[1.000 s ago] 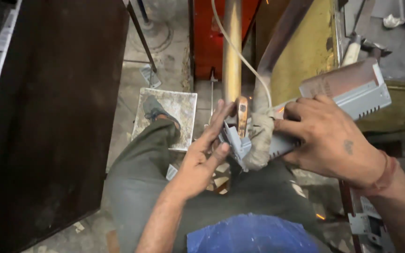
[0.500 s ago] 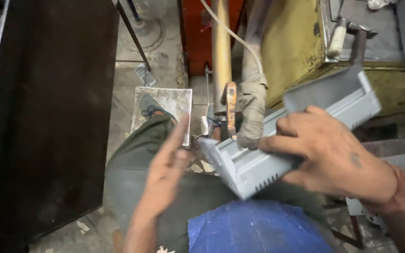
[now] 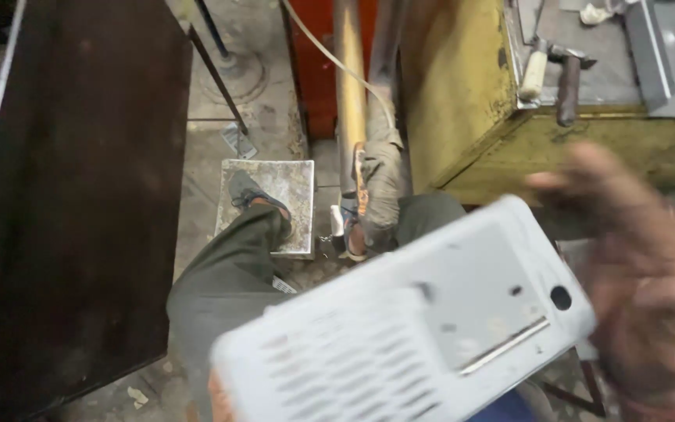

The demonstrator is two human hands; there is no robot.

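The person wears olive-green trousers [image 3: 220, 289], a grey shoe [image 3: 248, 191] and a reddish wristband [image 3: 658, 408].

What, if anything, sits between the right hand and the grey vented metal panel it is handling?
Nothing visible does. The right hand, blurred by motion, is already against the right end of the grey vented panel, apparently gripping it. The left hand barely shows under the panel's lower left edge.

No packages, signs or screens show. One small pale printed slip [image 3: 237, 141], perhaps a label, lies flat on the floor just beyond the grey foot plate [image 3: 294, 180].
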